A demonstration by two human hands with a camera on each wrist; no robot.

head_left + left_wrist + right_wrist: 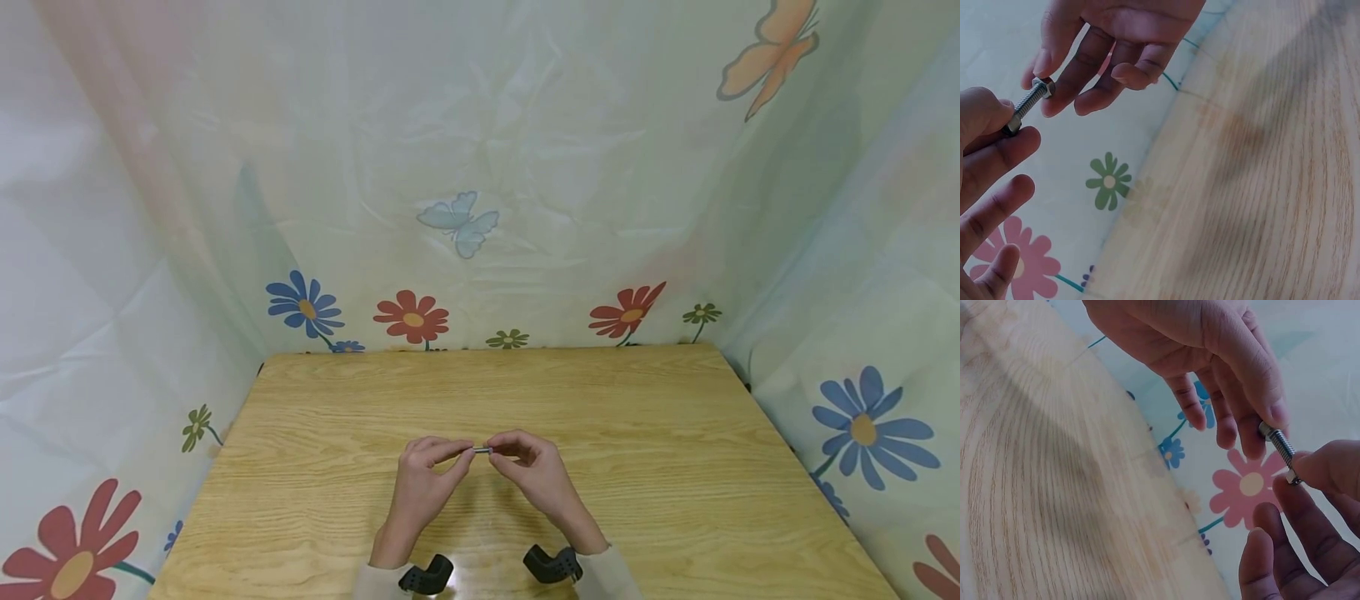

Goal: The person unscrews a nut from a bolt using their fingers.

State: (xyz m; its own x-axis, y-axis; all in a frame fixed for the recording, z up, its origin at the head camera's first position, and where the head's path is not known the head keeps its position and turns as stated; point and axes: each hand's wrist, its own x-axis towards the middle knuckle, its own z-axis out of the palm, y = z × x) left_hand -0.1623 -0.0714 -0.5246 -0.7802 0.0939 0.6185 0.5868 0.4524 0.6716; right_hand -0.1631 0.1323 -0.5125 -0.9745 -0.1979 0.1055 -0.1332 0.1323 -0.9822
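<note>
A small silver bolt [1030, 102] lies between the two hands, above the table, its threaded shank bare in the middle. My left hand [423, 483] pinches the head end of the bolt between thumb and fingers. At the other end sits a hex nut [1292, 477], which my right hand [536, 475] pinches between thumb and index finger. Whether the nut is threaded on or only held against the tip, I cannot tell. The remaining fingers of both hands are loosely bent, apart from the bolt. In the head view the bolt [482, 450] is mostly hidden by fingertips.
Below the hands is a wooden table [480, 383]. Curtains with printed flowers and butterflies [525, 167] hang behind it and along both sides. Each wrist bears a black camera mount [427, 575].
</note>
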